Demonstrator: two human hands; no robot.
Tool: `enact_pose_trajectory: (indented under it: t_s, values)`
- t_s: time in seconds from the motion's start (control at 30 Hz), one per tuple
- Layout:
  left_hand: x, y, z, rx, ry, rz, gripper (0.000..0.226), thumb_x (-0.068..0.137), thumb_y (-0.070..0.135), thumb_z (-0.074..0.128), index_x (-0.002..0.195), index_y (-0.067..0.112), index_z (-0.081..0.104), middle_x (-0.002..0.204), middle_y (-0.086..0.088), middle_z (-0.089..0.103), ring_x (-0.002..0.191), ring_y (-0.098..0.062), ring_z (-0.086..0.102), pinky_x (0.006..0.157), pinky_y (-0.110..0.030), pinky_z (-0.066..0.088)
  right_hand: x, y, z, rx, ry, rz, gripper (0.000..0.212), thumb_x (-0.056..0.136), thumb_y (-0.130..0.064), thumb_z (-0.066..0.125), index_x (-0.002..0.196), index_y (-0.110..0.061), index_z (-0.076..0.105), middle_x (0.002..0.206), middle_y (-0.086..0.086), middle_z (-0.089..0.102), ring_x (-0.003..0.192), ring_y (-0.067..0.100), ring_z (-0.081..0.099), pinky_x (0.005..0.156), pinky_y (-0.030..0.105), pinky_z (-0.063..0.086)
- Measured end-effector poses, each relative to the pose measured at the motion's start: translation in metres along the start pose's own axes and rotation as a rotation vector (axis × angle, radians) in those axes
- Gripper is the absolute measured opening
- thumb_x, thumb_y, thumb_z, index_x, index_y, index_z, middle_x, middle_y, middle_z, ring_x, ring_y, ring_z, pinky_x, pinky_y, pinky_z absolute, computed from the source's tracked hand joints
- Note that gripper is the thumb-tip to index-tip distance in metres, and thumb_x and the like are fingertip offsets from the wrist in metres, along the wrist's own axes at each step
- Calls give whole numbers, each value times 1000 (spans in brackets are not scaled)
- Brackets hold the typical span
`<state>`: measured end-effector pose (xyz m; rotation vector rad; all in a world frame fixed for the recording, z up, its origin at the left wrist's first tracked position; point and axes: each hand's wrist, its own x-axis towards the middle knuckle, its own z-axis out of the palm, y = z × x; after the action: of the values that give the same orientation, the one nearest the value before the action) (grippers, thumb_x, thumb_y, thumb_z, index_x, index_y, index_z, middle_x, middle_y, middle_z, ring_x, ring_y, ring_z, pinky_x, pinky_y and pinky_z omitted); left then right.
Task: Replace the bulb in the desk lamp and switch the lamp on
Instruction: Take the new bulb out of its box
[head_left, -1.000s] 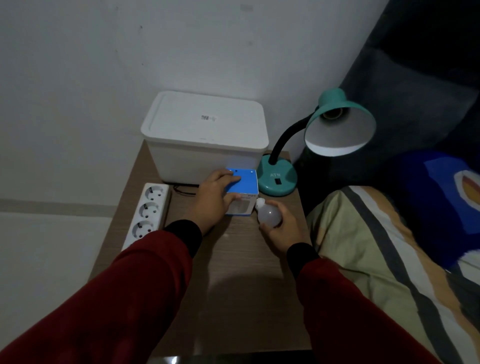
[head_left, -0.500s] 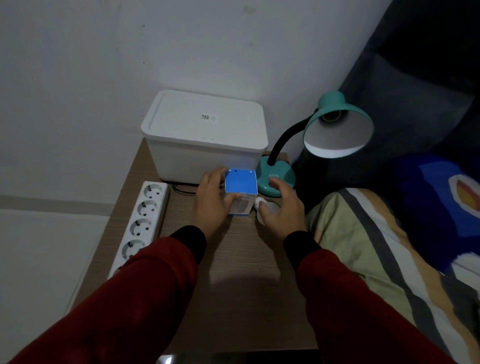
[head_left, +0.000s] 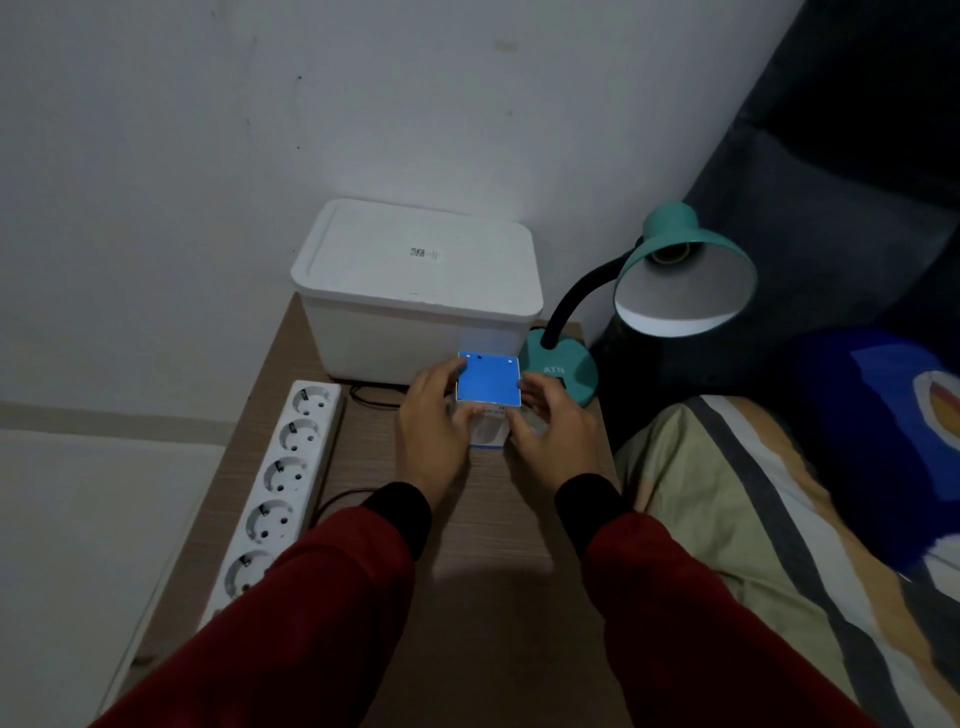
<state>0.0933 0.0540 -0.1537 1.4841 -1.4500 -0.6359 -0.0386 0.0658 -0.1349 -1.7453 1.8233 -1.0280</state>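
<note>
1. The small blue-topped white cardboard bulb box (head_left: 488, 382) stands on the brown wood-grain table (head_left: 498, 519), just in front of the white lidded plastic container (head_left: 415, 280).
2. The left hand (head_left: 436, 421) grips the box's left side; the right hand (head_left: 550, 436) grips its right side.
3. The teal gooseneck desk lamp (head_left: 675, 270) stands far right; its base reads "ATN". The shade's socket appears empty.
4. The white multi-socket power strip (head_left: 280, 478) lies along the table's left edge.
5. The container's label is too small to read.
</note>
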Motion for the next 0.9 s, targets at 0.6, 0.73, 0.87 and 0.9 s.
enact_pose_trajectory:
  t_s: [0.6, 0.73, 0.87, 0.9]
  values:
    - [2, -6, -8, 84, -104, 258, 69, 85, 7, 62, 143, 31, 31, 143, 4, 43, 127, -11, 45, 104, -35, 46, 33, -25, -8, 164, 154, 88, 18, 85, -7, 65, 100, -1, 58, 96, 15, 66, 78, 18, 62, 54, -5, 42]
    - [15, -6, -17, 175, -214, 317, 72, 88, 13, 60, 146, 35, 22, 141, -6, 35, 124, -17, 42, 103, -33, 44, 38, -26, -13, 153, 142, 56, 11, 84, -6, 66, 93, 2, 66, 100, 14, 67, 85, 14, 59, 64, -7, 38]
    - [33, -9, -23, 198, -367, 333, 90, 84, 18, 67, 141, 36, 0, 121, -6, 39, 104, -6, 41, 96, -11, 34, 32, -17, -10, -33, 44, -9, 25, 82, -20, 71, 105, -10, 70, 119, 8, 60, 111, 19, 54, 92, 16, 37]
    - [36, -11, -24, 209, -405, 326, 93, 83, 19, 68, 140, 39, -3, 113, -1, 38, 95, 1, 39, 90, -2, 29, 32, -15, -9, -64, -1, -12, 30, 80, -23, 72, 108, -13, 69, 120, 7, 61, 114, 19, 53, 94, 17, 35]
